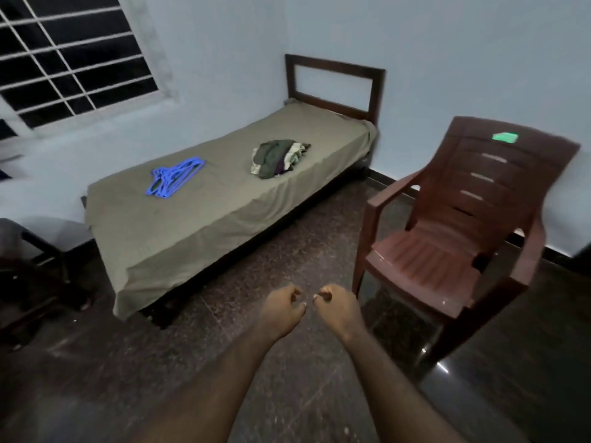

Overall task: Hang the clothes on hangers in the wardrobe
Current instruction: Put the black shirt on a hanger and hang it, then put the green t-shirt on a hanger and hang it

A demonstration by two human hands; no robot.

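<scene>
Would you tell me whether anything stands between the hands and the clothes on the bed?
Nothing visible does: the left hand and right hand hover empty over open floor, and the clothes pile lies on the bed ahead. The chair stands off to the right.

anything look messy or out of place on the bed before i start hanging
The clothes lie in a crumpled heap on the bed, and the blue hangers are a loose jumbled stack apart from them. Nothing looks spilled or damaged.
</scene>
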